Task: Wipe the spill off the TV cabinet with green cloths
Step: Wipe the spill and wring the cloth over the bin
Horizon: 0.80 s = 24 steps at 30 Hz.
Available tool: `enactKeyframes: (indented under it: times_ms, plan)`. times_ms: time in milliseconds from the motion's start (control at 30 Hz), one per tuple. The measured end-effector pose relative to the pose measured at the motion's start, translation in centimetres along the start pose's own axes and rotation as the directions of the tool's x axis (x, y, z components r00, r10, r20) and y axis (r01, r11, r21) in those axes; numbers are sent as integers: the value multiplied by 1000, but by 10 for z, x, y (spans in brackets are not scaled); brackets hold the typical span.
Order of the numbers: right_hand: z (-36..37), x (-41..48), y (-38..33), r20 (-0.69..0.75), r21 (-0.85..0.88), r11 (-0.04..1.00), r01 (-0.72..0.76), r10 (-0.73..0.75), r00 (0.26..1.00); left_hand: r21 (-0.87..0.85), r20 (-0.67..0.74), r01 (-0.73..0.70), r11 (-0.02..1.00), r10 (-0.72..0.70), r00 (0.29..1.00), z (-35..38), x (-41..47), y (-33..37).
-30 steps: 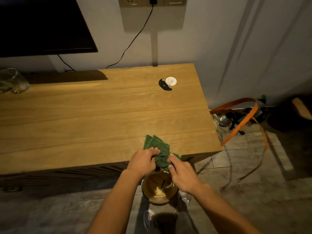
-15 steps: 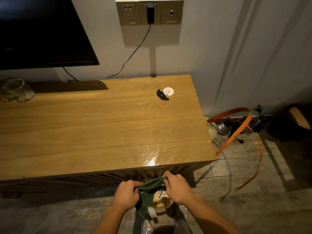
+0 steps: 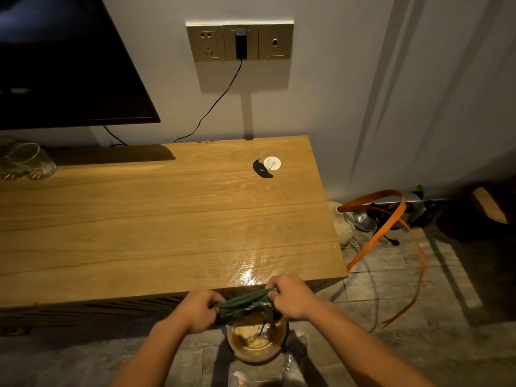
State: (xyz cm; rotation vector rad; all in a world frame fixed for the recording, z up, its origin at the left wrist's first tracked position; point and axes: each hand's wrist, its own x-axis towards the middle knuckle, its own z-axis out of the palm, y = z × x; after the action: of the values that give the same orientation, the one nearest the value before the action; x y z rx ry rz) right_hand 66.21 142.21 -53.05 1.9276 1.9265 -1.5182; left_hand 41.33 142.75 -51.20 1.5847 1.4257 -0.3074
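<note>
Wringing step: left hand [image 3: 199, 310] and right hand [image 3: 290, 296] each grip an end of the twisted green cloth [image 3: 242, 305] above the round bowl [image 3: 257, 343], below the wooden TV cabinet [image 3: 139, 219] front edge. Next: return the cloth to the wet sheen [image 3: 248, 270].

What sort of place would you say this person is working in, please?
Most likely a home living room: a dark flat-screen television above a long light-wood TV cabinet, a brass-coloured wall socket panel, and a grey tiled floor.
</note>
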Motion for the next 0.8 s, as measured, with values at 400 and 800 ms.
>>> enactKeyframes:
  times_ms: [400, 800]
  plan:
    - [-118, 32, 8, -148, -165, 982, 95, -120, 982, 113, -166, -135, 984, 153, 974, -78, 52, 87]
    - [-102, 47, 46, -147, -352, 903, 245, -312, 939, 278, -336, -185, 943, 275, 901, -30, 85, 61]
